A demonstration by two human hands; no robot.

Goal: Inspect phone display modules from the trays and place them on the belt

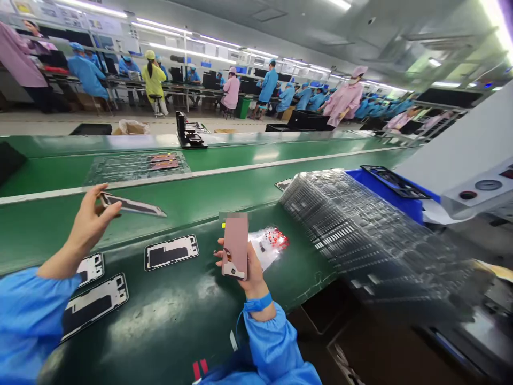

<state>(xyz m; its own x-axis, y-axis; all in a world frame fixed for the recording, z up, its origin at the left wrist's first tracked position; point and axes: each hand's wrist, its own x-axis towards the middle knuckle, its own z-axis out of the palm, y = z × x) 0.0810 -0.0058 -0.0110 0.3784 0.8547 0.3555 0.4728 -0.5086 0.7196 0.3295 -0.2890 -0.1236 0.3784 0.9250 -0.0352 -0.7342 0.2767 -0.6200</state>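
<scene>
My left hand point(90, 222) is raised over the bench and closed on the end of a phone frame point(134, 205), which it holds tilted. In my right hand point(253, 267) is a phone screen panel point(236, 240), its pinkish-brown back towards me and a small flex cable near its lower end. The fingers wrap round its sides. Between the hands, another phone frame point(171, 252) with a black and pale inner face lies flat on the green bench. Two more frames point(96, 303) lie under and beside my left forearm, partly hidden by the sleeve.
A plastic bag with small red pieces point(276, 239) lies right of my right hand. Stacked clear plastic trays point(340, 224) and a blue bin point(417, 206) stand at the right. A tray with screen panels point(136, 166) sits across the belt point(224, 187). Several co-workers are beyond.
</scene>
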